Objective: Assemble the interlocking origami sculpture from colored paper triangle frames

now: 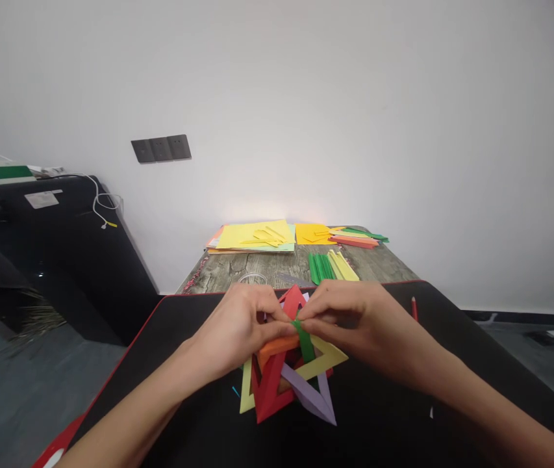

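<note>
A folded paper model (269, 387) made of interlocked red, yellow, purple, orange and green triangular frames is held over the black mat. My left hand (245, 322) pinches it near the top, thumb and forefinger closed by the orange and green pieces. From the other side my right hand (354, 315) pinches the green paper strip (306, 344) at the top of the model. The fingertips of both hands nearly meet there, and they hide the exact joint between the strips.
The black mat (384, 416) has a red edge; a red pencil (414, 309) lies on its right. Behind are green folded strips (321, 268), pale yellow strips (342, 266), stacked yellow paper (238, 236), orange sheets (308, 234) and a clear ring-shaped item (253, 278). A black cabinet (72, 240) stands left.
</note>
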Available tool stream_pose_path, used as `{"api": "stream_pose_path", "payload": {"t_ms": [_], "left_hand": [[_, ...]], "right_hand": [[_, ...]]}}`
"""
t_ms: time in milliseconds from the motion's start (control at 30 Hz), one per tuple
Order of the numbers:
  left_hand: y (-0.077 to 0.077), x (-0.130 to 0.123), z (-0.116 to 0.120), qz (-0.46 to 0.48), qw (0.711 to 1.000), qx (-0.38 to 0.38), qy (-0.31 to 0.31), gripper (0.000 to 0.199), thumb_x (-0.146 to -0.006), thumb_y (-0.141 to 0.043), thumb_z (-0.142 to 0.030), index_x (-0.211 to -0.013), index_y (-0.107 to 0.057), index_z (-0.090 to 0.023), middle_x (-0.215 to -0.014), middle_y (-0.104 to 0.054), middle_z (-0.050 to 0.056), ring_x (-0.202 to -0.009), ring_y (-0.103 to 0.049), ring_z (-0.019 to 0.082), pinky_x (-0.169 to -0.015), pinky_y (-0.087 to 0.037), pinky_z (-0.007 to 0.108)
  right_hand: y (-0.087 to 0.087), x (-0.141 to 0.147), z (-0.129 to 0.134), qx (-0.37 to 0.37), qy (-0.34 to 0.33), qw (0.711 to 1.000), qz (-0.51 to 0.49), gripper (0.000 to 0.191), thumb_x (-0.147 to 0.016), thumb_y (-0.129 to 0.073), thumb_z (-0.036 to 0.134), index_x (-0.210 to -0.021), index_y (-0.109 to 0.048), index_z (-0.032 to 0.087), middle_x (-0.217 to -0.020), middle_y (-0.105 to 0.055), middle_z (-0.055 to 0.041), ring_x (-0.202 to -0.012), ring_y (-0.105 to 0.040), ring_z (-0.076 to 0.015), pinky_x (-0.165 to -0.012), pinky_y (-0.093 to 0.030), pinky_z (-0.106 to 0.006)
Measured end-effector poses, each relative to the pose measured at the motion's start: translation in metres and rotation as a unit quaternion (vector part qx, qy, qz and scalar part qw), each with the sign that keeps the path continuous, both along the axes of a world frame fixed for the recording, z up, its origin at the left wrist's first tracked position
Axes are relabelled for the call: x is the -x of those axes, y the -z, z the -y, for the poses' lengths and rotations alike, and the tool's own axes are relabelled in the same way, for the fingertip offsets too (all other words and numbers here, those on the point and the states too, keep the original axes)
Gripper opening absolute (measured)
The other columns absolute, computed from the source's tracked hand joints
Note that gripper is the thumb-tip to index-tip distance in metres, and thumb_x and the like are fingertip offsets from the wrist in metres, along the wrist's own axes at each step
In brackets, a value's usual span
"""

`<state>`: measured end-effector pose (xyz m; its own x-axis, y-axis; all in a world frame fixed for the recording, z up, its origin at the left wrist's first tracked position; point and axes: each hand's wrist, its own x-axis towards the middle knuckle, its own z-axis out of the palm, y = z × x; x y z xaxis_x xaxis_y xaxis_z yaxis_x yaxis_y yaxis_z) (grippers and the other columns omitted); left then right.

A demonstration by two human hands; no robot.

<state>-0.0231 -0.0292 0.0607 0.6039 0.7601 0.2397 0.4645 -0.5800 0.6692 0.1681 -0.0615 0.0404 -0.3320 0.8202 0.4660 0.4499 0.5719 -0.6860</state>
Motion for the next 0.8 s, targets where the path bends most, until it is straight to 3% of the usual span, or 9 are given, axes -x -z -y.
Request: {"api": "stream_pose_path", "payload": {"t_ms": [100, 167, 233, 333, 467, 600, 700, 800], "left_hand": [[-0.002, 0.015, -0.010, 0.078, 0.997, 0.000, -0.028, 0.010, -0.075, -0.069, -0.027, -0.073, -0.076, -0.021, -0.078, -0.072, 0.004, -0.073, -0.066, 0.019, -0.067, -0.051, 0.028], [0.005, 0.031, -0.020, 0.153, 0.982, -0.026, -0.104, 0.018, -0.075, -0.070, -0.034, -0.087, -0.076, -0.022, -0.091, -0.074, 0.005, -0.087, -0.066, 0.022, -0.073, -0.053, 0.029], [0.022, 0.048, -0.028, 0.229, 0.954, -0.033, -0.191, 0.035, -0.078, -0.066, -0.044, -0.103, -0.072, -0.020, -0.097, -0.073, 0.008, -0.095, -0.066, 0.024, -0.080, -0.052, 0.032], [0.057, 0.066, -0.034, 0.308, 0.919, -0.002, -0.247, 0.055, -0.078, -0.062, -0.056, -0.114, -0.065, -0.014, -0.101, -0.071, 0.012, -0.097, -0.065, 0.024, -0.083, -0.053, 0.035], [0.097, 0.067, -0.027, 0.303, 0.918, 0.043, -0.250, 0.072, -0.071, -0.063, -0.063, -0.120, -0.055, -0.011, -0.103, -0.064, 0.014, -0.088, -0.064, 0.023, -0.072, -0.055, 0.034], [0.109, 0.055, -0.011, 0.230, 0.938, 0.073, -0.250, 0.079, -0.065, -0.072, -0.057, -0.126, -0.049, -0.013, -0.104, -0.061, 0.014, -0.083, -0.063, 0.023, -0.065, -0.054, 0.034], [0.104, 0.039, 0.004, 0.184, 0.935, -0.064, -0.295, 0.060, -0.071, -0.072, -0.048, -0.120, -0.055, -0.019, -0.103, -0.061, 0.010, -0.082, -0.061, 0.021, -0.068, -0.053, 0.033], [0.094, 0.022, 0.018, 0.152, 0.920, -0.248, -0.262, 0.035, -0.078, -0.069, -0.041, -0.105, -0.061, -0.022, -0.091, -0.063, 0.004, -0.079, -0.059, 0.018, -0.069, -0.051, 0.030]], "right_hand": [[-0.009, 0.001, -0.012, 0.103, 0.002, 0.994, -0.023, 0.009, -0.077, -0.066, 0.022, -0.074, -0.072, 0.018, -0.074, -0.067, -0.0020, -0.061, -0.059, -0.0105, -0.053, -0.046, -0.020], [-0.012, -0.001, -0.025, 0.168, 0.000, 0.985, -0.041, 0.010, -0.075, -0.067, 0.025, -0.075, -0.072, 0.017, -0.070, -0.068, -0.0029, -0.061, -0.060, -0.0116, -0.055, -0.047, -0.022], [-0.011, -0.004, -0.039, 0.212, 0.002, 0.975, -0.069, 0.013, -0.072, -0.071, 0.028, -0.076, -0.072, 0.015, -0.065, -0.068, -0.0028, -0.060, -0.060, -0.0119, -0.057, -0.047, -0.023], [-0.003, -0.010, -0.061, 0.236, 0.012, 0.963, -0.127, 0.018, -0.070, -0.074, 0.031, -0.074, -0.070, 0.014, -0.058, -0.064, 0.0000, -0.055, -0.057, -0.0101, -0.056, -0.047, -0.023], [0.011, -0.012, -0.080, 0.227, 0.032, 0.960, -0.159, 0.019, -0.073, -0.071, 0.032, -0.075, -0.069, 0.014, -0.055, -0.061, 0.0022, -0.052, -0.055, -0.0083, -0.056, -0.046, -0.022], [0.016, -0.006, -0.087, 0.210, 0.054, 0.963, -0.160, 0.018, -0.074, -0.069, 0.033, -0.075, -0.069, 0.014, -0.056, -0.060, 0.0026, -0.051, -0.054, -0.0082, -0.054, -0.046, -0.022], [0.017, -0.002, -0.087, 0.199, 0.064, 0.965, -0.158, 0.017, -0.074, -0.068, 0.031, -0.074, -0.068, 0.015, -0.059, -0.062, 0.0015, -0.053, -0.057, -0.0093, -0.057, -0.048, -0.023], [0.014, 0.001, -0.084, 0.186, 0.080, 0.970, -0.137, 0.016, -0.075, -0.066, 0.031, -0.075, -0.068, 0.014, -0.060, -0.063, 0.0000, -0.053, -0.059, -0.0110, -0.057, -0.049, -0.024]]}}
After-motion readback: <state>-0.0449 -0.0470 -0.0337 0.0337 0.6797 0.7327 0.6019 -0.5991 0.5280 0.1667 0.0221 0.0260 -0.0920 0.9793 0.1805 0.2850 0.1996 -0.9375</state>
